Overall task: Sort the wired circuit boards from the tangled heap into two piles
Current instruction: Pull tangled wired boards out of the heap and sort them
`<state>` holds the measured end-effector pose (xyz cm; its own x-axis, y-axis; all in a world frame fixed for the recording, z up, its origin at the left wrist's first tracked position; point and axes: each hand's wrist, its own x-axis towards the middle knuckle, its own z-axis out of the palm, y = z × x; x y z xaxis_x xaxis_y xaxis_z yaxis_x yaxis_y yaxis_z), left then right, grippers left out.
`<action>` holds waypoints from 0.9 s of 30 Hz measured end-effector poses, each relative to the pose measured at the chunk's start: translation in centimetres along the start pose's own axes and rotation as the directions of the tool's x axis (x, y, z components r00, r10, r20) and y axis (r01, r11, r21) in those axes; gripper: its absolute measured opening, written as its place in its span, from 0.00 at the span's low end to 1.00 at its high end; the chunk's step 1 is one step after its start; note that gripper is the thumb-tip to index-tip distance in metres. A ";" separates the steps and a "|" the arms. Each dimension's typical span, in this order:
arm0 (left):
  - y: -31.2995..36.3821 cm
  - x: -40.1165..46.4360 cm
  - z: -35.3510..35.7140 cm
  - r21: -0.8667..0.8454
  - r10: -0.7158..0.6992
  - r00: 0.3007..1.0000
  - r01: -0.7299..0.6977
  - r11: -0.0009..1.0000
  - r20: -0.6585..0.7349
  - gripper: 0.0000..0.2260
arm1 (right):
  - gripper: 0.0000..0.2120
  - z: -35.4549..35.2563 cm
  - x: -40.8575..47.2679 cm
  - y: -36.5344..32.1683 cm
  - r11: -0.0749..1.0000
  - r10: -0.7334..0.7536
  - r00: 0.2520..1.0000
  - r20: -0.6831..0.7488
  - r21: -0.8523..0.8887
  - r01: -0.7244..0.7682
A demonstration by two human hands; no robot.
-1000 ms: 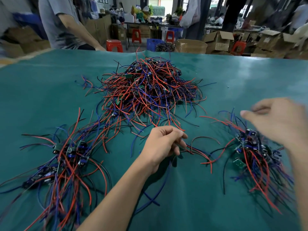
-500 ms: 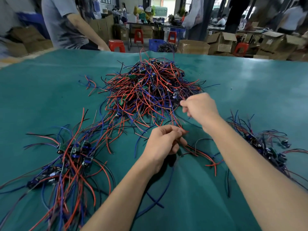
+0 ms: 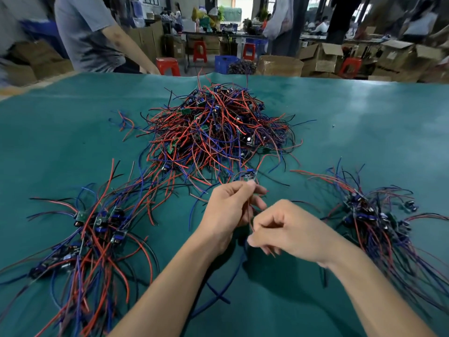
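Observation:
A tangled heap (image 3: 218,132) of small circuit boards with red, blue and black wires lies in the middle of the green table. One sorted pile (image 3: 97,229) spreads at the near left, another pile (image 3: 374,215) at the near right. My left hand (image 3: 230,210) pinches a small wired circuit board (image 3: 249,176) just in front of the heap. My right hand (image 3: 289,229) is close beside it, fingers closed on thin wires hanging from that board.
The table is covered by a green mat (image 3: 364,132). A person in a grey shirt (image 3: 90,35) stands at the far left edge. Red stools (image 3: 167,65), a blue crate (image 3: 227,63) and cardboard boxes (image 3: 323,57) stand beyond the table.
My right hand swung from the right pile to the heap, then drew back next to my left hand. The left hand now holds a board up by its wires.

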<state>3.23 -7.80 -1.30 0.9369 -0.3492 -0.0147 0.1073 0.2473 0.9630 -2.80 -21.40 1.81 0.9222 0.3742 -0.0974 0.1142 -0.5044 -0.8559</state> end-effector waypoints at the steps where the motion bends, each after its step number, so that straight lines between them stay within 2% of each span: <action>1: -0.1 0.0 0.0 0.030 0.020 1.000 -0.020 0.999 0.005 0.13 | 0.19 -0.2 0.0 0.3 1.000 0.005 0.997 -0.076 0.015 -0.004; 2: -0.2 0.0 0.0 0.075 0.047 0.999 -0.048 0.996 0.013 0.13 | 0.22 -0.5 0.0 0.7 1.000 0.019 0.975 -0.221 -0.002 -0.020; 4: -0.4 -0.2 0.0 0.187 0.114 0.993 -0.120 0.975 0.042 0.12 | 0.26 -1.0 0.4 1.4 0.997 0.071 0.836 -0.544 0.023 -0.069; 6: -0.6 -0.4 0.1 0.262 0.169 0.980 -0.191 0.946 0.103 0.13 | 0.28 -1.0 0.8 1.6 0.972 0.175 0.724 -0.667 0.232 -0.022; 8: -0.8 -0.6 0.1 0.310 0.195 0.966 -0.239 0.920 0.167 0.15 | 0.25 -1.1 1.0 1.9 0.937 0.262 0.672 -0.693 0.348 -0.007; 9: -0.8 -0.6 0.1 0.336 0.195 0.962 -0.252 0.908 0.194 0.16 | 0.20 -1.3 1.0 2.0 0.923 0.288 0.670 -0.684 0.385 -0.003; 11: -0.7 -0.7 0.1 0.385 0.174 0.955 -0.258 0.886 0.240 0.14 | 0.10 -1.7 0.8 2.1 0.867 0.313 0.720 -0.620 0.496 0.049; 13: -0.6 -0.9 0.2 0.409 0.150 0.954 -0.248 0.878 0.258 0.13 | 0.05 -2.0 0.8 1.9 0.809 0.296 0.760 -0.579 0.575 0.122; 15: -0.4 -0.9 0.3 0.345 0.111 0.969 -0.183 0.920 0.219 0.12 | 0.04 -2.1 0.7 1.7 0.757 0.275 0.769 -0.577 0.623 0.197; 17: -0.1 -0.8 0.3 0.226 0.047 0.987 -0.081 0.971 0.154 0.16 | 0.04 -2.4 0.5 1.6 0.683 0.258 0.791 -0.555 0.684 0.257; 19: 0.1 -0.7 0.3 0.154 0.030 0.992 -0.048 0.987 0.119 0.17 | 0.04 -2.5 0.3 1.5 0.645 0.232 0.825 -0.516 0.716 0.267; 22: 0.2 -0.8 0.3 0.098 0.061 0.988 -0.075 0.992 0.143 0.11 | 0.03 -1.8 0.6 1.7 0.688 0.198 0.852 -0.485 0.688 0.232; 27: 0.2 -1.0 0.0 0.115 0.061 0.982 -0.083 0.990 0.178 0.06 | 0.07 -1.1 1.1 2.0 0.798 0.186 0.740 -0.646 0.539 0.269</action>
<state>2.33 -7.37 -1.05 0.8676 -0.4885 0.0924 -0.0093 0.1700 0.9854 -1.17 -22.84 0.56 0.9427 -0.3195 0.0963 0.1402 0.1174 -0.9831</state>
